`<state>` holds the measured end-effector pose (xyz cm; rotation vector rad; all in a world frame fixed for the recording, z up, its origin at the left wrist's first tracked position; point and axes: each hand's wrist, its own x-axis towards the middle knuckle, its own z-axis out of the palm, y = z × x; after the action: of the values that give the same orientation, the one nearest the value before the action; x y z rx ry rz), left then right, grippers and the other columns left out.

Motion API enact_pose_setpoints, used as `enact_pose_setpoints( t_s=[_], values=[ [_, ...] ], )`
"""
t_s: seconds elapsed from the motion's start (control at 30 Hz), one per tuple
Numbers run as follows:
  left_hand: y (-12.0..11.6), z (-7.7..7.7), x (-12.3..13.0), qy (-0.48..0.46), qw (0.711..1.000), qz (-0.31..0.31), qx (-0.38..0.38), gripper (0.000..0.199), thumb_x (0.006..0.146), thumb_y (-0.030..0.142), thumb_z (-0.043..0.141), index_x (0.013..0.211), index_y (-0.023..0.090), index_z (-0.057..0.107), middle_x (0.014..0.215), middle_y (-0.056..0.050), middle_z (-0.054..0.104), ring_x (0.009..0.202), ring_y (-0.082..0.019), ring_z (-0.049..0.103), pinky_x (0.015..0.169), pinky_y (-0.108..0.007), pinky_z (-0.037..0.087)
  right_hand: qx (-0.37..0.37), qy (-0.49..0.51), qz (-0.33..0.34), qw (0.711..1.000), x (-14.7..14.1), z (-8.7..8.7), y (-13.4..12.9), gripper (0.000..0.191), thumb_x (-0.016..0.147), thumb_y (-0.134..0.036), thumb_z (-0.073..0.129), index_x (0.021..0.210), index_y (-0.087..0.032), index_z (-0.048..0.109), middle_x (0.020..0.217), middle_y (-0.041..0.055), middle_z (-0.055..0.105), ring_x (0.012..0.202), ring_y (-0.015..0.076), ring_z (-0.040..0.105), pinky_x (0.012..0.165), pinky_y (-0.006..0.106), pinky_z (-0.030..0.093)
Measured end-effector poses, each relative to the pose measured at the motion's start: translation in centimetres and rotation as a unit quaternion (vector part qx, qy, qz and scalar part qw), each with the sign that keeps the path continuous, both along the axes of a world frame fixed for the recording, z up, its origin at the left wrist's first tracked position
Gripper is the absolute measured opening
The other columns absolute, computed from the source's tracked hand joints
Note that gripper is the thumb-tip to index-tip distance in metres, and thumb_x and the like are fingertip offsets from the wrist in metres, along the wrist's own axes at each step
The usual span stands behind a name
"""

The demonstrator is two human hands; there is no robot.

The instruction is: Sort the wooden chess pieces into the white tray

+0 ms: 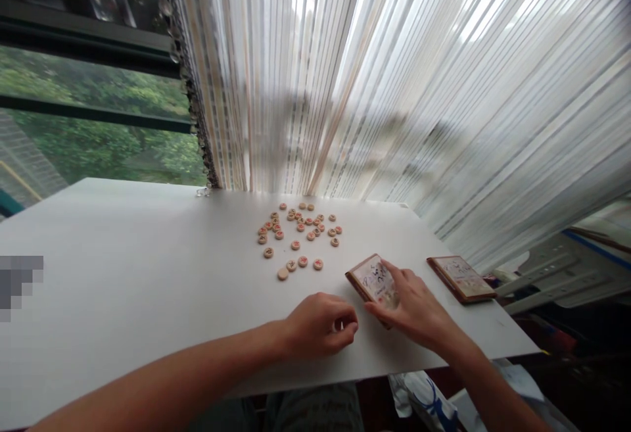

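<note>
My right hand grips a flat brown box with a pale printed lid and dark writing, thumb at its near edge and fingers over the far right side. Whether the box rests fully on the table is hard to see. My left hand is just left of the box, its fingers curled into a loose loop with nothing visible in them. Beyond both hands, round wooden Chinese chess pieces with red or dark characters lie scattered on the white table. One piece nearest me shows a blank face.
A similar flat box lies near the table's right edge. Striped string curtains hang along the far edge, with a window at left. A white bag is below the table's front edge. Shelving stands at right.
</note>
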<state>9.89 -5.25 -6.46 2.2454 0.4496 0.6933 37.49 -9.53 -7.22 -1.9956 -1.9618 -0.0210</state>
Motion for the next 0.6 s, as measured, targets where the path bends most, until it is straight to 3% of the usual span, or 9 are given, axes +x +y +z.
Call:
enact_pose_setpoints(
  t_s=[0.17, 0.3, 0.47, 0.6],
  values=[
    [-0.5, 1.6, -2.7, 0.017, 0.994, -0.041, 0.096, 0.015, 0.091, 0.019, 0.058, 0.082, 0.018, 0.07, 0.077, -0.006, 0.073, 0.068, -0.017, 0.066, 0.066, -0.027, 0.048, -0.017, 0.033, 0.062, 0.997, -6.3, 1.1, -1.6, 0.102, 0.076, -0.066, 0.083, 0.163, -0.031, 0.043, 0.129, 0.0178, 0.064, 0.109, 0.0417, 0.067, 0.096, 0.058, 0.055],
    [-1.4, 2.3, -5.2, 0.039, 0.991, -0.039, 0.125, 0.014, 0.091, 0.02, 0.058, 0.083, 0.02, 0.068, 0.078, -0.006, 0.073, 0.067, -0.018, 0.067, 0.066, -0.029, 0.048, 0.003, 0.031, 0.096, 0.995, -9.2, 1.6, -1.3, 0.106, 0.075, -0.07, 0.082, 0.165, -0.033, 0.041, 0.123, 0.0172, 0.065, 0.103, 0.0407, 0.067, 0.092, 0.058, 0.056],
    [-2.4, 2.3, -7.4, 0.064, 0.987, -0.029, 0.145, 0.012, 0.093, 0.022, 0.059, 0.084, 0.021, 0.067, 0.08, -0.006, 0.074, 0.069, -0.019, 0.069, 0.067, -0.031, 0.049, -0.005, 0.059, 0.103, 0.993, -10.2, 2.8, -0.8, 0.1, 0.084, -0.072, 0.074, 0.169, -0.034, 0.037, 0.129, 0.0185, 0.064, 0.113, 0.0431, 0.067, 0.098, 0.062, 0.055],
    [-2.7, 2.2, -7.7, 0.081, 0.984, -0.005, 0.161, 0.014, 0.094, 0.027, 0.06, 0.093, 0.02, 0.072, 0.085, -0.007, 0.075, 0.076, -0.022, 0.071, 0.072, -0.034, 0.051, -0.019, 0.152, 0.093, 0.984, -8.6, 3.9, -0.6, 0.089, 0.09, -0.073, 0.067, 0.167, -0.037, 0.041, 0.145, 0.0151, 0.061, 0.13, 0.0427, 0.063, 0.112, 0.063, 0.051]
  ],
)
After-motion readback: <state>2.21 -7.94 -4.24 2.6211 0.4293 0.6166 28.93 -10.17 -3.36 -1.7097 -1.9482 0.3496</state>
